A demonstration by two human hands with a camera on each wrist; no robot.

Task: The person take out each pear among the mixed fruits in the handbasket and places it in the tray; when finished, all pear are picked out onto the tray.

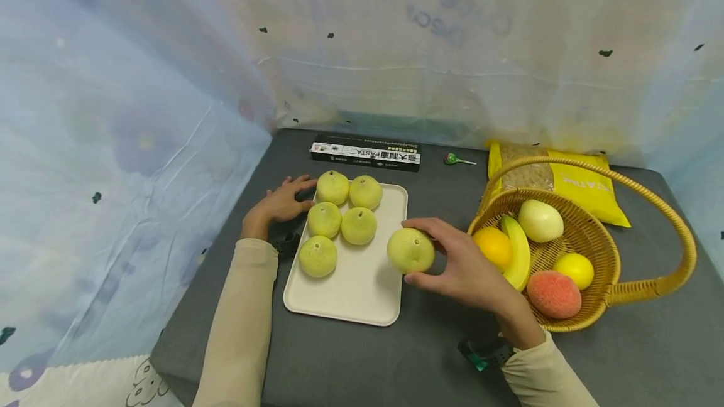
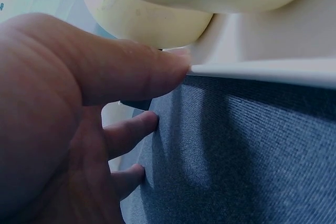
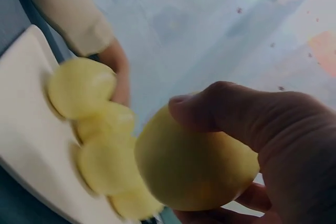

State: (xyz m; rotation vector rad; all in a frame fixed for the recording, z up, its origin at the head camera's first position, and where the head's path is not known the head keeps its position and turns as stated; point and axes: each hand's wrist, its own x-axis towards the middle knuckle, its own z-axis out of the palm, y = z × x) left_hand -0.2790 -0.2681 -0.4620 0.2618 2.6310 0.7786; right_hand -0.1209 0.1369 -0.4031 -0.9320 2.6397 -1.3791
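Observation:
My right hand (image 1: 466, 262) holds a round yellow-green pear (image 1: 411, 250) between thumb and fingers, over the right edge of a white tray (image 1: 367, 287). In the right wrist view the thumb lies across the top of this pear (image 3: 194, 161). Several similar pears (image 1: 359, 226) sit on the left and back part of the tray. At the tray's left side is my left hand (image 1: 281, 201), fingers spread. The left wrist view shows its thumb against the tray rim (image 2: 262, 72), and two fingertips on the grey cloth (image 2: 236, 156).
To the right stands a wicker basket (image 1: 608, 269) with a tall handle, holding a banana (image 1: 519, 256), an orange (image 1: 491, 247), a peach (image 1: 554, 294), a lemon (image 1: 574, 270) and a pale fruit (image 1: 540, 220). Behind are a yellow pasta bag (image 1: 588, 184), a lollipop (image 1: 450, 159) and a black pasta box (image 1: 364, 152).

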